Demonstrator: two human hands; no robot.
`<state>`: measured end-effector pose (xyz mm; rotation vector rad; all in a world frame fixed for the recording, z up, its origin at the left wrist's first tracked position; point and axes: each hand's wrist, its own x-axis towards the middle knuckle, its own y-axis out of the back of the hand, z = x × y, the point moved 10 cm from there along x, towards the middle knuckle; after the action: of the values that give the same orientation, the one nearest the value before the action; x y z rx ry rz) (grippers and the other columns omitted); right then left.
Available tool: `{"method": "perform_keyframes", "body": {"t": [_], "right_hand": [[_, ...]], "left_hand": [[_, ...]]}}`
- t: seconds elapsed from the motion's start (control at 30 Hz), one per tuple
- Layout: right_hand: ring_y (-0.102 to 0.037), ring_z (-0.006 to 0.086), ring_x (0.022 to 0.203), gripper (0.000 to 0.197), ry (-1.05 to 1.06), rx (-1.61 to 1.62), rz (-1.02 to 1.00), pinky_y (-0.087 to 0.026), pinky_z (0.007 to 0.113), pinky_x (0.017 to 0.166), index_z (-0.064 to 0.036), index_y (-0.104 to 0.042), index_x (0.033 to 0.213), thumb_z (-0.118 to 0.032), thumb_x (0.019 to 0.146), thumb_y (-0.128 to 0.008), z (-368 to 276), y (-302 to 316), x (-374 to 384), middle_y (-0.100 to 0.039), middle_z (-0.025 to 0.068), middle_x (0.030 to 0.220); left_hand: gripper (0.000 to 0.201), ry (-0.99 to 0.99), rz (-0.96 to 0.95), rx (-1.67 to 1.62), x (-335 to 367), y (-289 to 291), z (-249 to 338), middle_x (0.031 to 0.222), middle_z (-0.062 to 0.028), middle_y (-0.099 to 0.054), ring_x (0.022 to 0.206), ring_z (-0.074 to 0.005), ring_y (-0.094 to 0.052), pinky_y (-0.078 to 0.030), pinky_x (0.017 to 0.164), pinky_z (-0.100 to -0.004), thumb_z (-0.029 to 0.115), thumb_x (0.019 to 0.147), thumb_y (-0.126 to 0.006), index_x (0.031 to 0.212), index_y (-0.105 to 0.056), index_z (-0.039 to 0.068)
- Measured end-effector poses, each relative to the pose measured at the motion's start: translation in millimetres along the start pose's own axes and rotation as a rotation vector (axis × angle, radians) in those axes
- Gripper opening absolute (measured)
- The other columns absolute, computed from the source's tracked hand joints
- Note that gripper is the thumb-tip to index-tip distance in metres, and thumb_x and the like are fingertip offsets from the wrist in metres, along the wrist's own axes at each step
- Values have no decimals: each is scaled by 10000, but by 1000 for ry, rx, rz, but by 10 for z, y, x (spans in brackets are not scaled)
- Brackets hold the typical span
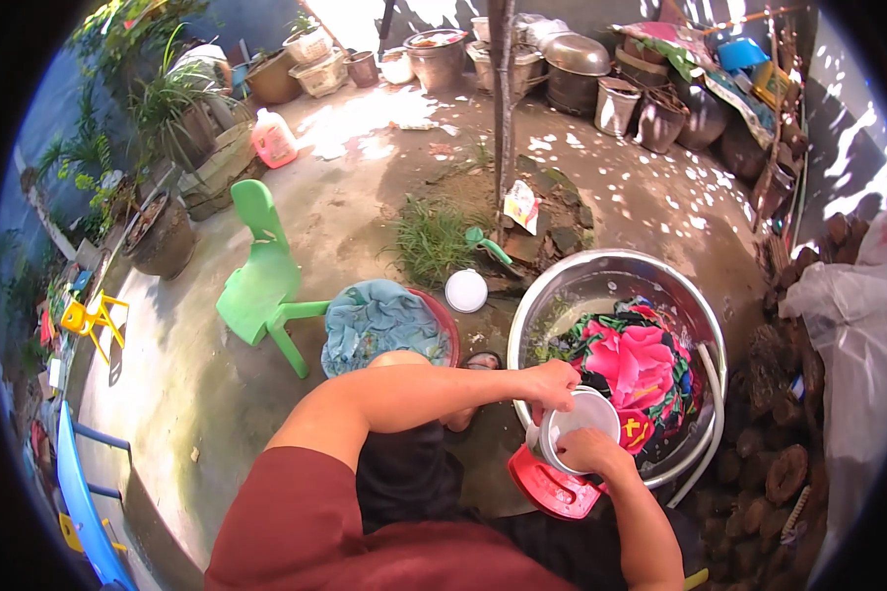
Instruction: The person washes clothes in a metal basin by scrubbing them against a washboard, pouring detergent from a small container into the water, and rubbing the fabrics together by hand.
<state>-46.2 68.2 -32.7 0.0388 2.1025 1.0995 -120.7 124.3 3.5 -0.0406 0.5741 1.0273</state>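
Observation:
A white round tub [579, 412] is tilted over the near left rim of a large metal basin [712, 338]. My left hand [554, 384] is closed on the tub's far left edge. My right hand [591, 450] reaches over its near rim, fingers drawn together inside; what they hold, if anything, is hidden. Below the tub, a red plastic washboard [559, 490] leans at the basin's near edge. Inside the basin lies a heap of wet cloth with a large pink flower print [629, 362], in some water. A pale hose [712, 419] curves over the basin's right side.
Left of the basin, blue wet cloth [379, 325] fills a red basin [447, 330]. A green plastic chair [261, 286] stands farther left. A white lid [466, 292] lies near a thin trunk [504, 108]. Stacked logs [759, 463] border the right; flowerpots [436, 61] line the back.

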Motion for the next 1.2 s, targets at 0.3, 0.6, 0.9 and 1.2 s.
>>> {"method": "perform_keyframes", "body": {"t": [0.3, 0.6, 0.9, 1.2], "right_hand": [[-630, 352, 863, 295, -67, 5, 221, -486, 449, 792, -26, -673, 879, -248, 839, -483, 107, -40, 197, -662, 191, 926], [-631, 364, 892, 407, -49, -115, 46, -470, 449, 837, -75, -698, 929, -364, 856, -421, -41, -58, 113, -661, 215, 935], [-608, 381, 928, 357, 77, 92, -96, -458, 443, 850, -109, -672, 977, -364, 874, -445, -100, -106, -11, -657, 171, 1000], [-594, 401, 699, 382, 280, 22, 299, -466, 479, 655, -3, -597, 747, -265, 931, -388, -491, 307, -190, -621, 214, 754]], "left_hand": [[172, -143, 54, 145, 6, 75, 45, 686, -164, -568, 541, -277, -638, -525, 422, -361, 54, 660, -588, 782, -491, -21], [177, -102, 70, 69, 1, -5, -72, 724, -217, -585, 561, -326, -658, -545, 400, -396, -1, 649, -520, 812, -502, -67], [176, -29, 45, 90, 119, -41, -193, 712, -189, -588, 569, -335, -663, -554, 405, -411, 18, 646, -552, 801, -499, -46], [180, 12, 109, 100, -56, 242, -145, 709, -190, -609, 554, -316, -662, -555, 410, -408, 14, 632, -571, 798, -543, -48]]}}
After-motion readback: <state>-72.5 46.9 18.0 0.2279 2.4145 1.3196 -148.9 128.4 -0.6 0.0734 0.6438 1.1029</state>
